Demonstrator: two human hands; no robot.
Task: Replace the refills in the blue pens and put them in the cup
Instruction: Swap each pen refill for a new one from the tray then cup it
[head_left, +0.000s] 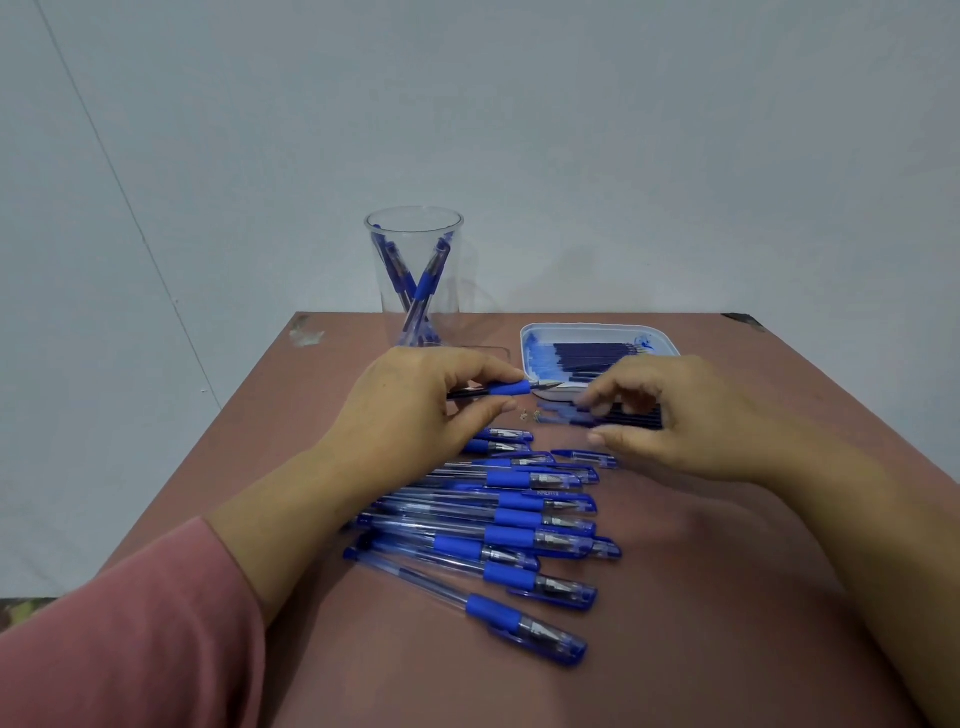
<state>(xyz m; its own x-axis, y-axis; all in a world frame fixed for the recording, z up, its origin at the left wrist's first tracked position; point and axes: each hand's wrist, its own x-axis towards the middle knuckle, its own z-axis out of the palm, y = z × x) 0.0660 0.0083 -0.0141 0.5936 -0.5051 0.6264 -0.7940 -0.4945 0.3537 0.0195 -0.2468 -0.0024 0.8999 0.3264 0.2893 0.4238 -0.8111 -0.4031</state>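
Note:
My left hand (415, 405) grips a blue pen (511, 388) by its rubber grip, held level with the uncapped metal tip pointing right. My right hand (670, 415) hovers just right of the tip, fingers curled and apart, over a row of dark loose refills (631, 415) on the table; whether it touches them is unclear. A loose pen cap (584, 457) lies below that hand. Several capped blue pens (519, 525) lie in a pile in front of me. A clear cup (415, 275) at the back holds a few blue pens.
A white tray (600, 332) with more refills sits at the back right, behind my right hand. Tiny metal bits (530, 414) lie between my hands. The brown table (727, 597) ends at a grey wall; its left edge runs diagonally.

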